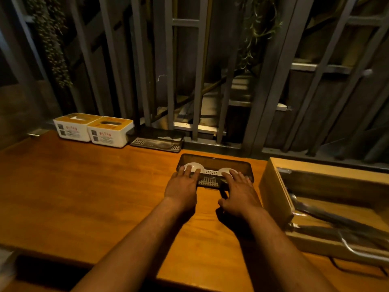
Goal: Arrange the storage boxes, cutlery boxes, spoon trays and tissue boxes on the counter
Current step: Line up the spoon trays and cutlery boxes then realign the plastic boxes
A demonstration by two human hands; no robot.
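Dim backdrop behind an orange-brown wooden desk [88, 186]

Grey metal bars [168, 81] stand upright along the desk's far edge, with trailing green plants [50, 39] hanging at upper left and near the top middle. At right, an open wooden box [273, 186] holds metal tongs [336, 220].

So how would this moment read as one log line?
both hands: left hand, right hand | on: dark spoon tray | counter | tissue boxes: far left
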